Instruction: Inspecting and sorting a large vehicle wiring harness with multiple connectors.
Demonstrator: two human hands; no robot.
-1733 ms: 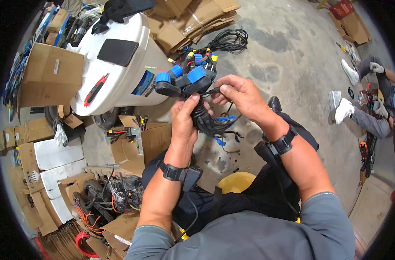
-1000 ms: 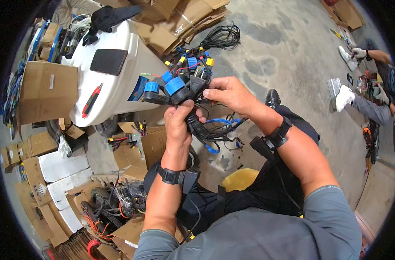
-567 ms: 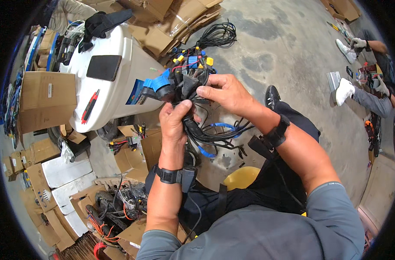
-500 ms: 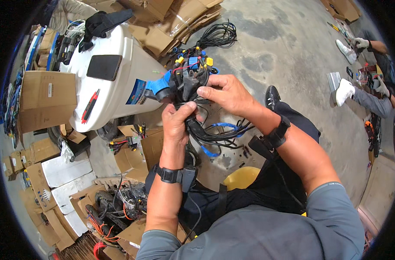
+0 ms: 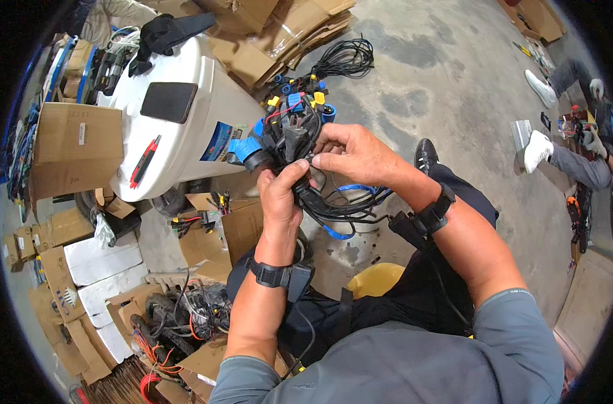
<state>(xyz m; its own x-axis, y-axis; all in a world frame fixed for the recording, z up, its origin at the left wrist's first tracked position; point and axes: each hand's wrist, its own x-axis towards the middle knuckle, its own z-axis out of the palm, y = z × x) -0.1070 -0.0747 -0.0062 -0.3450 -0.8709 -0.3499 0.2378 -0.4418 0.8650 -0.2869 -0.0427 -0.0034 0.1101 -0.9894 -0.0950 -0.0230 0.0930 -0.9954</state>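
Observation:
A thick bundle of black cables [image 5: 340,207] with some blue-wrapped stretches hangs in front of me. Black, blue and yellow connectors [image 5: 294,128] crowd its upper end. My left hand [image 5: 281,196] is closed round the neck of this bundle, thumb on top. On the bundle's right side, just below the connectors, my right hand [image 5: 360,156] has thumb and fingers pressed together at a thin strand. A large blue-and-black connector [image 5: 248,152] sticks out to the left above my left hand. The fingers behind the bundle are hidden.
A white bin [image 5: 215,87] at the left carries a dark phone [image 5: 168,102] and a red-black tool [image 5: 145,161]. Coiled black cable [image 5: 347,57] lies on the floor beyond. Cardboard boxes [image 5: 78,149] stand at the left. Another person's white shoe [image 5: 537,151] shows at the right.
My right fingertips have moved down the bundle's right side, away from the connectors, to a thin strand. My left hand keeps its grip; the bundle sits slightly lower, and the whole view has shifted slightly.

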